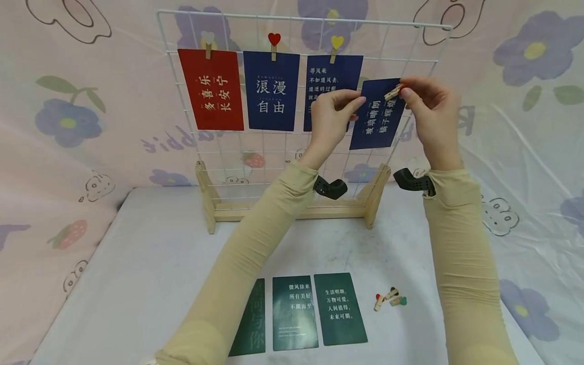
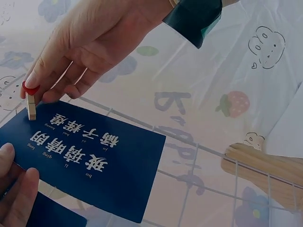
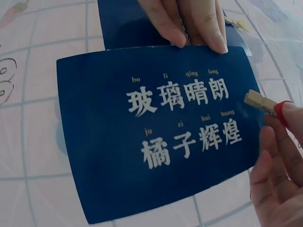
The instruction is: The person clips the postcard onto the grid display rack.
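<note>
My left hand pinches the edge of a dark blue card with white lettering. The card is tilted in front of the grid rack's right part. In my right hand, thumb and finger pinch a small wooden clothespin with a red heart. The clothespin's tip lies over the card's edge, by the lettering, in both wrist views. Whether it bites the card or a wire, I cannot tell. Partly behind my left hand hangs another blue card, under a yellow-heart clothespin.
A white wire grid stands on a wooden base. A red card and a blue card hang at its left. On the white table lie green cards, one partly behind my left sleeve, and several loose clothespins.
</note>
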`<act>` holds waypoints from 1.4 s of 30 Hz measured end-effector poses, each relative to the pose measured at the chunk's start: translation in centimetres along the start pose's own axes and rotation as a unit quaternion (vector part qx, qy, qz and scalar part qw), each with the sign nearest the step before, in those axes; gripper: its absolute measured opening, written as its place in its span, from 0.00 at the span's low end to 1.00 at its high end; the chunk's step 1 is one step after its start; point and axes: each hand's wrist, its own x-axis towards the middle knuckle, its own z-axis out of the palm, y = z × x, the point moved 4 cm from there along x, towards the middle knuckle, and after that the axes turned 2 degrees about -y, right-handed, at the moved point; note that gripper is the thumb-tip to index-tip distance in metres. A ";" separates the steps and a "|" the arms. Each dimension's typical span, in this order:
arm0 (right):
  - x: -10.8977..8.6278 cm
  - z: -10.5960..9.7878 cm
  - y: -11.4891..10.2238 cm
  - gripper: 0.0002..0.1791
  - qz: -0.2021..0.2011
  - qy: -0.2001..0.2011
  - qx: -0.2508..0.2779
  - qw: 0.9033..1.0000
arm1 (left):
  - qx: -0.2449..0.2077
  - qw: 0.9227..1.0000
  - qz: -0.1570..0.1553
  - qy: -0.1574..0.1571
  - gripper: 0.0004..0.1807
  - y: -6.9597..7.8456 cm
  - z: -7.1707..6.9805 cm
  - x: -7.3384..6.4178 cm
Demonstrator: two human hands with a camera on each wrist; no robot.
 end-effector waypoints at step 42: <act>4.5 0.4 -3.1 0.05 -0.140 0.077 -0.177 0.971 | 0.083 0.993 0.068 0.040 0.10 2.5 0.3 1.4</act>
